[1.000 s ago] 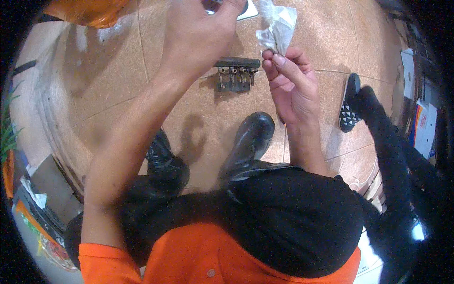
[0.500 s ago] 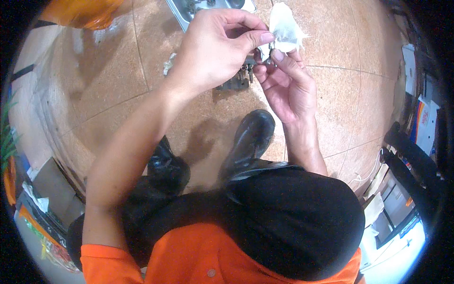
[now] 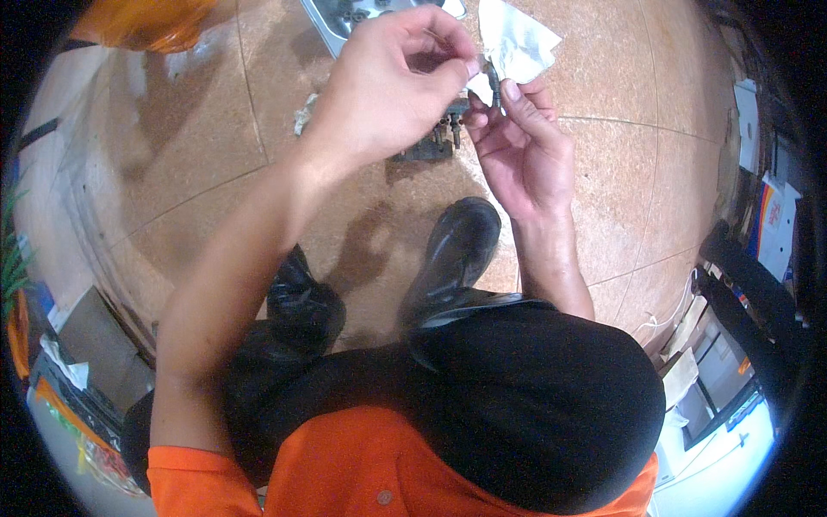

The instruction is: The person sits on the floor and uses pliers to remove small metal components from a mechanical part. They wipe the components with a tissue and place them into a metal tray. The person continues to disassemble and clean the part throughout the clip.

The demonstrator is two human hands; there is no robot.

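My left hand (image 3: 379,86) is closed, thumb and forefinger pinching the edge of a white tissue (image 3: 521,45). The tissue is wrapped partly around a small dark part (image 3: 494,80), and its loose corner spreads out to the upper right. My right hand (image 3: 527,151) holds that part from below between thumb and fingers; its exact kind is too small to tell. Under both hands, a dark metal mechanical assembly (image 3: 426,148) with small pins rests on the tiled floor, partly hidden by my left hand.
Beyond my left hand lies a silver metal tray (image 3: 320,28) with dark parts in it. A crumpled white tissue (image 3: 303,115) is on the floor beside my left wrist. An orange plastic bag (image 3: 155,24) sits at the far left. My black boots (image 3: 465,237) stand close by.
The tissue's loose end has swung and fanned out wider to the right. My left fingertips have shifted slightly left, and more of the small dark part shows.
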